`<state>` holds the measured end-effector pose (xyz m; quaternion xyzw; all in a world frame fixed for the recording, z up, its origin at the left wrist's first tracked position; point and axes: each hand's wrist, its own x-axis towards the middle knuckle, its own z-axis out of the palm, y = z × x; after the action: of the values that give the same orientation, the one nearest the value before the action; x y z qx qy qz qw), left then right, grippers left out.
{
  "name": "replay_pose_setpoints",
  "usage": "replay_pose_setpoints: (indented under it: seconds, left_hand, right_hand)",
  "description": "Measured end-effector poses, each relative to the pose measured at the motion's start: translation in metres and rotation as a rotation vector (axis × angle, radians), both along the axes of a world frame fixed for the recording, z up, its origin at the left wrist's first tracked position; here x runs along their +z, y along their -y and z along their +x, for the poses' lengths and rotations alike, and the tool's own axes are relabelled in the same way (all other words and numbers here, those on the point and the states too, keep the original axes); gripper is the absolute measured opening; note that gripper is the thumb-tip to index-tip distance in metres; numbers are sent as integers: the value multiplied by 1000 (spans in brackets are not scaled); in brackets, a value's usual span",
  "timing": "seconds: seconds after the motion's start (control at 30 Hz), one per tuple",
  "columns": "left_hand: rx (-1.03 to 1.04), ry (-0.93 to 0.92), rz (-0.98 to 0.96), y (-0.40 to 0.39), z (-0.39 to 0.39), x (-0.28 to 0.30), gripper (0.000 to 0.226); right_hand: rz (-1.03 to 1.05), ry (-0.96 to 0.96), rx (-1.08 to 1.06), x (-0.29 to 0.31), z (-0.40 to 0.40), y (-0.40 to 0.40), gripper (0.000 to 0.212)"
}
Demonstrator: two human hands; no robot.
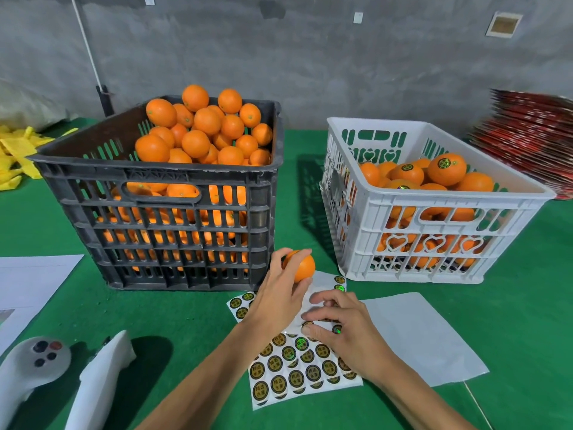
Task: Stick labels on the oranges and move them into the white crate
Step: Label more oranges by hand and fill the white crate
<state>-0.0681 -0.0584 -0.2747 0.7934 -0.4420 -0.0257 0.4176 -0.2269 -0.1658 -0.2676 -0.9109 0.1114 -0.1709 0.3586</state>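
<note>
My left hand grips an orange just above the green table, in front of the gap between the two crates. My right hand rests on the sticker sheet, its fingers curled, with thumb and forefinger pinching at a round gold label. The black crate on the left is heaped with unlabelled oranges. The white crate on the right holds several oranges with labels.
A blank white sheet lies right of the stickers. White controllers sit at the front left, paper at the left edge. Yellow bags lie far left and a red stack far right.
</note>
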Motion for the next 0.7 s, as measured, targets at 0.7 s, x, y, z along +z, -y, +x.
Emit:
replay_pose_setpoints:
  seconds: [0.7]
  left_hand:
    - [-33,68,29,-3,-1,-5,50]
  right_hand:
    - [-19,-150,129,11,-25,24,54]
